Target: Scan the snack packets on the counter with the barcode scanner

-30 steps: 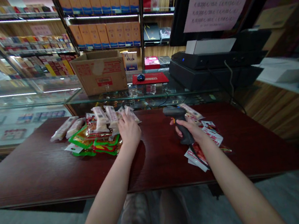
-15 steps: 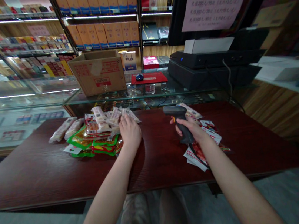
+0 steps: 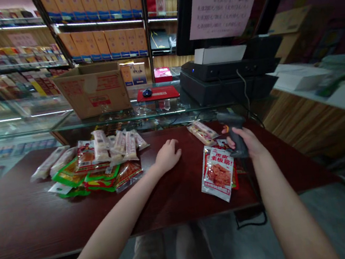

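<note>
Head view: the right hand [image 3: 248,140] has its fingers clenched round the grip of a dark grey handheld barcode scanner [image 3: 234,133], held upright near the far right edge of the dark red wooden desk [image 3: 26,216]. The left hand [image 3: 167,155] rests palm-down on the desk's middle, fingers loosely curled and holding nothing. A white-and-red snack packet [image 3: 218,173] lies flat just beside the scanner. A heap of green, red and white snack packets [image 3: 100,164] sits towards the far left edge.
</note>
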A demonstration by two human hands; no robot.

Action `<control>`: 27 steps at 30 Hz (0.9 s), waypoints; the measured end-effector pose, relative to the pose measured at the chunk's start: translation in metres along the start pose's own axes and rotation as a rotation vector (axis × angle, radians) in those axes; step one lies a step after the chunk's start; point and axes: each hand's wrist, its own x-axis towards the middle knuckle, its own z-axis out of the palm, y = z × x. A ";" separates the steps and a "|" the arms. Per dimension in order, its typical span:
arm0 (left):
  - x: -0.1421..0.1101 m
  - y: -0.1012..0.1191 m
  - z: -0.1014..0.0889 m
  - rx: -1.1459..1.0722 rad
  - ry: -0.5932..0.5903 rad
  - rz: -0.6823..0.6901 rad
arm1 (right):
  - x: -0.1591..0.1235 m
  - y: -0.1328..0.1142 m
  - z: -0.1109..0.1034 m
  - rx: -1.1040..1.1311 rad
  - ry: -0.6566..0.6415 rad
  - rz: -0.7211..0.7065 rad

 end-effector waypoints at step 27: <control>0.021 -0.017 0.015 -0.636 0.170 -0.110 | -0.002 0.023 0.000 0.098 -0.070 0.080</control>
